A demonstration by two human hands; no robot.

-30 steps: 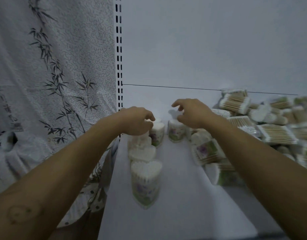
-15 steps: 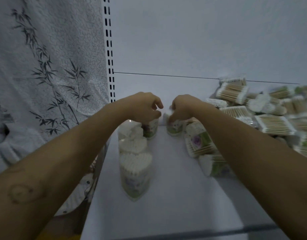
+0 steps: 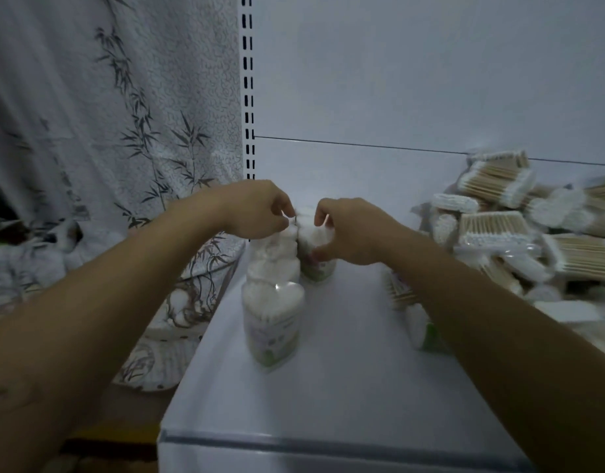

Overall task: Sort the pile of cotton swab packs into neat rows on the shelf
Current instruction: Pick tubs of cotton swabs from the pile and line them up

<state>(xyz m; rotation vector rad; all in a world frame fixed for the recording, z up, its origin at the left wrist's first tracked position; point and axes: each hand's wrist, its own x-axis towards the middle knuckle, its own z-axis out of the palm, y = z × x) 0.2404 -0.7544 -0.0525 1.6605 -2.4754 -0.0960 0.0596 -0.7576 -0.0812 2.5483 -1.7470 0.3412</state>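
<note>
Cotton swab packs stand nearest me in single file along the left edge of the white metal shelf (image 3: 328,387). A clear heart-shaped tub of white swabs with a green label (image 3: 272,322) is in front, and more of the same stand touching behind it. At the far end of that file my left hand (image 3: 256,211) has its fingers curled down, pinching the top of the rearmost tub (image 3: 289,242). Just beside it my right hand (image 3: 348,230) curls round the top of a labelled tub (image 3: 316,268), which is upright and touching the file's right side.

I judge this to be the start of a second row, with this tub being seated flush against its neighbour. The next move calls for squaring both tubs, letting go, then reaching right for another. By my right forearm a tipped tub (image 3: 427,332) lies on its side. Farther right the loose pile of flat clear packs of wooden-stemmed swabs (image 3: 498,233) sits well apart from the rows, so most of the job is not yet done. Behind stands the slotted white upright post (image 3: 248,97).
</note>
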